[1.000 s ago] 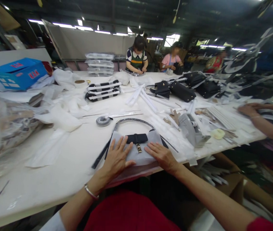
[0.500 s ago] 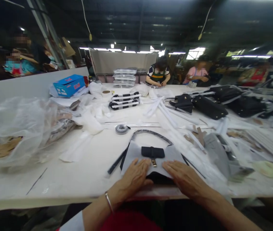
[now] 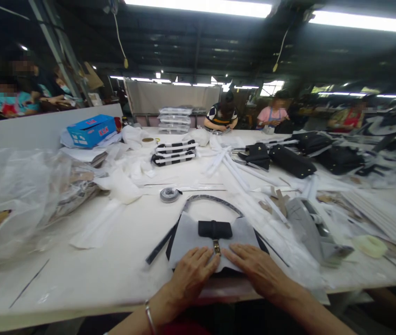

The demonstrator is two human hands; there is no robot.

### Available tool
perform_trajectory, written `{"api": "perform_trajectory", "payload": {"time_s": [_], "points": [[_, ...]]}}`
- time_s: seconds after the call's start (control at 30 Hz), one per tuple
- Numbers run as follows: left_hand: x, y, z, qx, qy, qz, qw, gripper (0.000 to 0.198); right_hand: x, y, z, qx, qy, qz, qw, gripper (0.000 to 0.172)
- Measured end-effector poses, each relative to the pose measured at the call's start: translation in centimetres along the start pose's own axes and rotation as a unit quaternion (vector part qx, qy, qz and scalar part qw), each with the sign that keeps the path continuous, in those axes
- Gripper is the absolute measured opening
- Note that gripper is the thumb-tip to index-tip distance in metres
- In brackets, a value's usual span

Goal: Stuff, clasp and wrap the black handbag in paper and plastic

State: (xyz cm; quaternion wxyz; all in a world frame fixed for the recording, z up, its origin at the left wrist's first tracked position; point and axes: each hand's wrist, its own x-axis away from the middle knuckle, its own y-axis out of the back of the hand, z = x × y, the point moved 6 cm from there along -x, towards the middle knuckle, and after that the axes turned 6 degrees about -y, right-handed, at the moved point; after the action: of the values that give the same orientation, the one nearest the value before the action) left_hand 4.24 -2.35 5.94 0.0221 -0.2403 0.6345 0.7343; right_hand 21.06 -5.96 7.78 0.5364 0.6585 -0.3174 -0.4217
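Note:
A black handbag [image 3: 214,229] lies on the white table in front of me, most of its face covered by a pale grey protective sheet [image 3: 187,235]. Its black flap and gold clasp [image 3: 217,246] show in the middle. The wrapped handle [image 3: 215,199] arches away behind it, and a dark strap [image 3: 159,246] sticks out at the left. My left hand [image 3: 194,270] rests flat on the sheet, left of the clasp, fingers stretched out. On the other side my right hand [image 3: 251,265] also lies flat with extended fingers. The bag's near edge is partly hidden by both hands.
Beyond the bag lies a grey rolled strip [image 3: 170,195]. A grey tape dispenser [image 3: 307,232] stands to the right, near a pale tape roll [image 3: 370,245]. Plastic bags [image 3: 16,186] and a blue box [image 3: 91,130] occupy the left. Black bags [image 3: 291,160] lie far right; co-workers sit behind.
My head view has tilted up and shifted a little to the right. Both hands have slid slightly closer together over the sheet, which now covers more of the bag's near edge.

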Motion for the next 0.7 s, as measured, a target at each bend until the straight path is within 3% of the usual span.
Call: {"api": "perform_trajectory", "payload": {"time_s": [0.1,0.23,0.4,0.57,0.7], "points": [[0.6,-0.5,0.1,-0.021,-0.005,-0.038,0.999,0.045,-0.9,0.5,0.4,0.025,-0.017,-0.01,0.999,0.068],[0.7,-0.3,0.1,-0.052,-0.012,-0.087,0.995,0.048,-0.6,-0.2,0.7,0.036,-0.04,-0.072,0.996,0.06],[0.6,0.0,-0.3,-0.075,-0.001,-0.092,0.993,0.044,0.7,-1.5,0.8,0.041,-0.056,-0.134,0.989,0.058],[0.4,0.6,-0.3,-0.087,-0.004,-0.113,0.99,0.048,0.3,-1.1,0.9,0.02,-0.091,-0.115,0.989,0.042],[0.8,0.7,0.0,-0.09,-0.026,-0.118,0.989,0.062,-0.6,0.2,1.0,0.027,-0.118,-0.059,0.991,0.029]]}}
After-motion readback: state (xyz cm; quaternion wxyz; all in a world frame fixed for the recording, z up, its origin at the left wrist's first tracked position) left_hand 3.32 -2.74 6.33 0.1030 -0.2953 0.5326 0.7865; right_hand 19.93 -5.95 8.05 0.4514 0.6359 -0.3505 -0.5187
